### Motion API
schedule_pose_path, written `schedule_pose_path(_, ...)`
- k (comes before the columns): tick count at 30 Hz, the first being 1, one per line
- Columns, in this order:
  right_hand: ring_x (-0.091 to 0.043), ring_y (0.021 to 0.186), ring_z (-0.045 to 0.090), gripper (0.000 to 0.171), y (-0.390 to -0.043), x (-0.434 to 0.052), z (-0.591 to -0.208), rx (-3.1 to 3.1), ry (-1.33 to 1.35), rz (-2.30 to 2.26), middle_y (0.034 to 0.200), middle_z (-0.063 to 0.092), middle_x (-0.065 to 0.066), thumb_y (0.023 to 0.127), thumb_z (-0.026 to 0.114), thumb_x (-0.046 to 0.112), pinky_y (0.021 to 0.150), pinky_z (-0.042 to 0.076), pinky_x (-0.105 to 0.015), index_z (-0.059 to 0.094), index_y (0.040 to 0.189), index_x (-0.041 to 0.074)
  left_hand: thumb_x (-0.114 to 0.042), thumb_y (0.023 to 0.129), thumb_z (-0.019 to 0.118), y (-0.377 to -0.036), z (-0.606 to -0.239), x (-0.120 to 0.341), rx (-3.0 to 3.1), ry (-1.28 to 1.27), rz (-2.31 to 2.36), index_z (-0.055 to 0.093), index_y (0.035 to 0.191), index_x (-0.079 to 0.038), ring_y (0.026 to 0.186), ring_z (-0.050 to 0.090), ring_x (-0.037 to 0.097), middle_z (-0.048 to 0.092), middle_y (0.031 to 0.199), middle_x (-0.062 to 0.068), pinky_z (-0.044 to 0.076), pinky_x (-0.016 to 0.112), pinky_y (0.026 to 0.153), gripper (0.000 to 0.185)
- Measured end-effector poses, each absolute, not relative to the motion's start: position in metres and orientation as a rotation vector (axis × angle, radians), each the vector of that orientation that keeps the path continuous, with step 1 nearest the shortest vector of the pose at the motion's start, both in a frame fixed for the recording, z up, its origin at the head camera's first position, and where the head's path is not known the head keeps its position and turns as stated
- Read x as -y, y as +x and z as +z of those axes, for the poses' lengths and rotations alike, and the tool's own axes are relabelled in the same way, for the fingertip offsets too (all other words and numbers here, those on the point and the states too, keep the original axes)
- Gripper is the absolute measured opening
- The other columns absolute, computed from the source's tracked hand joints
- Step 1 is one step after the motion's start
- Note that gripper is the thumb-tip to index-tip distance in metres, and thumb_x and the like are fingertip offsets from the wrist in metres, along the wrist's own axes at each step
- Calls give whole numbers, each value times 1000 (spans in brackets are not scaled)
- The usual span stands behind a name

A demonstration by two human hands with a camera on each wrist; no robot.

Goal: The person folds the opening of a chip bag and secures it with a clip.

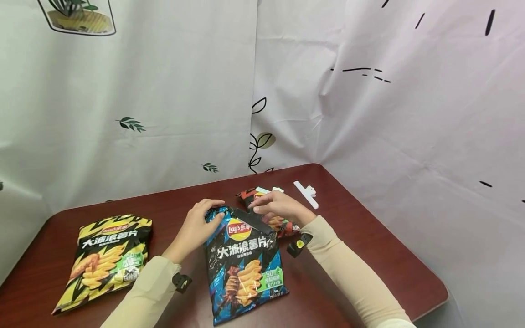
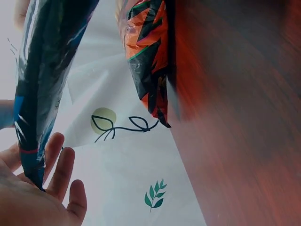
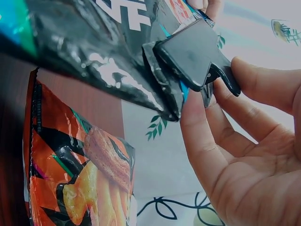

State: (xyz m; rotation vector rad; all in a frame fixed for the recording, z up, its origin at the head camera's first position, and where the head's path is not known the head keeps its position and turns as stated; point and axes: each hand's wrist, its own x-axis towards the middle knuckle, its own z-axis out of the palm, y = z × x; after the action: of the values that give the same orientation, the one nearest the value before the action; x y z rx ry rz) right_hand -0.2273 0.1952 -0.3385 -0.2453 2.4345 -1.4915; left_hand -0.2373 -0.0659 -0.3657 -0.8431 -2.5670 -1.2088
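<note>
While my left hand (image 1: 199,223) grips the top left corner of the dark blue foil bag of wavy crisps (image 1: 242,266), fingers and thumb curled round its upper edge, the bag lies flat on the dark red wooden counter (image 1: 369,237) right in front of me. In the left wrist view, my fingers (image 2: 59,165) lie along the crinkled edge of that bag (image 2: 40,89), pressing it from behind.

My right hand (image 1: 279,206) is at the bag's top right corner, where a long black plastic sealing clip (image 1: 252,219) sits across the folded mouth. The right wrist view shows the clip (image 3: 195,59) clamped on the foil, with my fingers (image 3: 207,136) lightly bent against its handles, touching them; the hand looks relaxed rather than pinching.

Just behind my right hand lies a red and black crisp bag (image 1: 270,214), partly hidden by my wrist. Beyond it, near the counter's far corner, rests a white plastic clip (image 1: 306,193). Well apart to my left, a yellow and black crisp bag (image 1: 104,259) lies flat on the counter. White cloth printed with leaves (image 1: 131,124) hangs behind the counter.
</note>
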Motion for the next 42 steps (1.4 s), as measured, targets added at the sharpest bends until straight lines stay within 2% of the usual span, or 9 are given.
schedule_pose_path(4,-21,92,69,24,-225,-195,-337,-2399,-255,-1529,132,59,-8,94,62,21,80,57,-38,71,115,13,-19,93,63,-235,-366,66,2589,-774,-1281,55,130,-9,119,51,30,55,129,12,44,56,97,39)
schedule_pose_path(14,-21,90,68,27,-221,-196,-340,-2388,-268,-1515,136,54,-7,95,60,25,73,57,-33,69,119,15,-26,95,60,-231,-369,69,2682,-587,-1511,31,145,-11,125,47,31,50,135,14,38,56,104,59)
schedule_pose_path(21,-15,72,61,28,-221,-195,-340,-2388,-322,-1495,126,59,-10,96,59,23,63,51,-30,67,121,11,-33,96,57,-229,-370,76,2757,-466,-1650,17,150,-11,127,45,34,40,143,18,38,56,105,70)
schedule_pose_path(25,-15,81,65,29,-220,-195,-340,-2412,-328,-1473,129,58,-9,97,58,25,70,55,-32,66,122,13,-34,97,57,-227,-371,77,2774,-426,-1668,25,146,-10,132,38,35,34,147,19,35,57,107,64)
schedule_pose_path(28,-17,87,67,31,-220,-195,-340,-2426,-329,-1451,132,58,-8,97,58,28,76,57,-34,65,124,15,-34,97,56,-226,-372,78,2771,-418,-1689,34,140,-10,124,46,32,41,141,17,42,51,103,53)
schedule_pose_path(32,-17,89,65,32,-221,-194,-341,-2418,-324,-1464,132,57,-7,96,58,30,78,56,-34,65,124,16,-31,98,56,-224,-372,79,2764,-422,-1707,40,131,-9,106,55,28,49,128,17,52,41,90,43)
schedule_pose_path(38,-18,97,63,36,-221,-193,-342,-2403,-340,-1454,133,55,-4,94,62,32,80,55,-37,64,126,17,-28,99,53,-223,-372,82,2735,-430,-1763,41,127,-8,103,55,26,49,125,16,52,33,82,36)
schedule_pose_path(40,-16,97,64,36,-221,-193,-342,-2387,-328,-1443,138,52,-2,92,65,30,80,55,-37,63,126,20,-28,99,53,-222,-372,83,2726,-441,-1772,42,127,-8,102,55,26,49,125,16,52,32,81,36)
schedule_pose_path(42,-16,84,63,37,-221,-193,-343,-2365,-316,-1434,139,50,-3,91,67,26,73,54,-35,62,127,23,-29,100,53,-222,-372,84,2721,-450,-1774,42,127,-8,102,54,26,49,125,16,52,31,80,36)
